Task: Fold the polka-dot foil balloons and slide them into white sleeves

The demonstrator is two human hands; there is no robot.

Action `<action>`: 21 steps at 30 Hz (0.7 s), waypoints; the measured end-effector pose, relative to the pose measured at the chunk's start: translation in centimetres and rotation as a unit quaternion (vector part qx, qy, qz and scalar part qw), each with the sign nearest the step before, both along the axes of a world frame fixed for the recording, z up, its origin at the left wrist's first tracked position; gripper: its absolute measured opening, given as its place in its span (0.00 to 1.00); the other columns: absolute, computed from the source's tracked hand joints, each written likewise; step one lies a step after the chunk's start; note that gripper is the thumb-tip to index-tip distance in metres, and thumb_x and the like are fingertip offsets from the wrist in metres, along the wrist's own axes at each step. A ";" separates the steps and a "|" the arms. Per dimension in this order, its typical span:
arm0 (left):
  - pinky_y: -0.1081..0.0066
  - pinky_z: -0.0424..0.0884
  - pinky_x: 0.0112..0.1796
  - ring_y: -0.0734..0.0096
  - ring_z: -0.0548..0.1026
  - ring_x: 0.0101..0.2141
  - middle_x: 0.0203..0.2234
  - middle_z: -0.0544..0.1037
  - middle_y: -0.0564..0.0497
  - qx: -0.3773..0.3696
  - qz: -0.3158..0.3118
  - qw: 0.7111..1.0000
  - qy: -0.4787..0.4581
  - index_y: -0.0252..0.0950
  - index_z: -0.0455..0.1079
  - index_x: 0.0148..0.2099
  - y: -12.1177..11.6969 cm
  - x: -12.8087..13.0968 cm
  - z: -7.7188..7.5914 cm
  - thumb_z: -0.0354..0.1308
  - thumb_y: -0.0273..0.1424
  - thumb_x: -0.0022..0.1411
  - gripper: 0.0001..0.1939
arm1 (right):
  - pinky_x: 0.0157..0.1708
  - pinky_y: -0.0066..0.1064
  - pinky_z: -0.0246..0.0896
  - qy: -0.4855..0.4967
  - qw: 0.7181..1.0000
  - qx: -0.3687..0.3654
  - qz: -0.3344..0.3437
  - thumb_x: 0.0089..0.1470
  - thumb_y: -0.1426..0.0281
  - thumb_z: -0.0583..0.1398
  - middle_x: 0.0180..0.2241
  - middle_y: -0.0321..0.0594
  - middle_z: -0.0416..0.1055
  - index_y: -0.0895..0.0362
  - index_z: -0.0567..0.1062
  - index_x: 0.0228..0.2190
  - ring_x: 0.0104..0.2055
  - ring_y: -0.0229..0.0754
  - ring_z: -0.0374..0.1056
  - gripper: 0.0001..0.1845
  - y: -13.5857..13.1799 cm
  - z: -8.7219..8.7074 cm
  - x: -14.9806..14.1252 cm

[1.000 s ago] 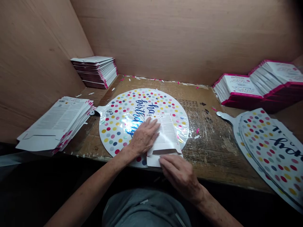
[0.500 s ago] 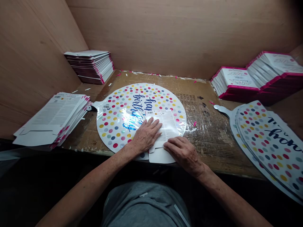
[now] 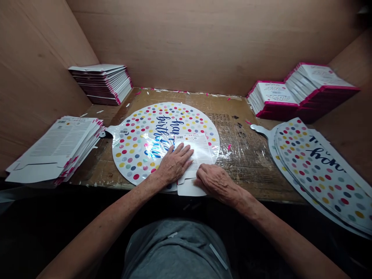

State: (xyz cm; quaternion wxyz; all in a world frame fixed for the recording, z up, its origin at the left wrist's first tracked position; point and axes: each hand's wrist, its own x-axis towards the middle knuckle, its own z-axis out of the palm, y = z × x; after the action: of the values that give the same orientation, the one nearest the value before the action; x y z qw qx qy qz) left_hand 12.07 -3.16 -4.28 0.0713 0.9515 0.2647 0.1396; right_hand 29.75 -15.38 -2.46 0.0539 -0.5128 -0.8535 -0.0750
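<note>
A white printed card envelope (image 3: 197, 149), with a barcode at its top and a flap at its near end, lies on a flat foil balloon (image 3: 132, 149). The balloon is white with coloured dots and blue "happy birthday" lettering, partly covered by the envelope. My left hand (image 3: 176, 163) rests open on the envelope's left part, fingers spread and pressing down. With its fingers curled, my right hand (image 3: 217, 180) grips the envelope's right edge near the slit above the flap. Those fingertips are partly hidden.
Printed envelopes lie in a pile (image 3: 55, 147) at left, with another stack (image 3: 104, 83) behind. Pink-edged filled packets (image 3: 279, 95) stand at back right. More dotted flat balloons (image 3: 316, 170) overlap at right. Wooden walls (image 3: 174, 46) enclose the taped cardboard surface (image 3: 244, 155).
The view has shifted slightly, moving everything left. My right hand has turned and curled more at the envelope's edge. My left hand stays flat on the envelope.
</note>
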 end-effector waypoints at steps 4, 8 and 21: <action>0.47 0.58 0.59 0.50 0.61 0.63 0.60 0.68 0.41 0.007 -0.018 1.000 0.019 0.36 0.64 0.60 0.5 0.4 0.4 0.46 0.35 0.71 0.19 | 0.24 0.29 0.52 0.111 0.994 -0.018 0.013 0.66 0.57 0.53 0.22 0.33 0.70 0.57 0.71 0.31 0.22 0.35 0.64 0.19 -4.7 -0.1 1.9; 0.47 0.58 0.60 0.50 0.62 0.63 0.60 0.68 0.38 0.015 -0.009 0.999 -0.034 0.34 0.67 0.57 -0.1 0.3 0.7 0.50 0.32 0.70 0.16 | 0.46 0.37 0.65 0.132 0.983 0.129 -0.012 0.61 0.57 0.59 0.47 0.53 0.75 0.61 0.74 0.47 0.48 0.48 0.71 0.21 -5.7 -1.4 1.4; 0.54 0.69 0.56 0.52 0.67 0.61 0.50 0.77 0.41 -0.078 -0.004 0.980 -0.185 0.36 0.76 0.35 -6.8 -4.6 -0.6 0.57 0.36 0.65 0.11 | 0.44 0.35 0.67 0.247 0.963 0.087 -0.065 0.64 0.68 0.57 0.39 0.44 0.78 0.56 0.79 0.36 0.43 0.43 0.72 0.10 -3.0 -2.4 -0.8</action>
State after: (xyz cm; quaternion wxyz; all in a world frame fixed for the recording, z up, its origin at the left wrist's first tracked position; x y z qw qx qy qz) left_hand 7.49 -9.99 -4.92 0.1939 0.9017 0.2534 0.2917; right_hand 28.93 -18.35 -4.86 0.3020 -0.5635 -0.7686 -0.0232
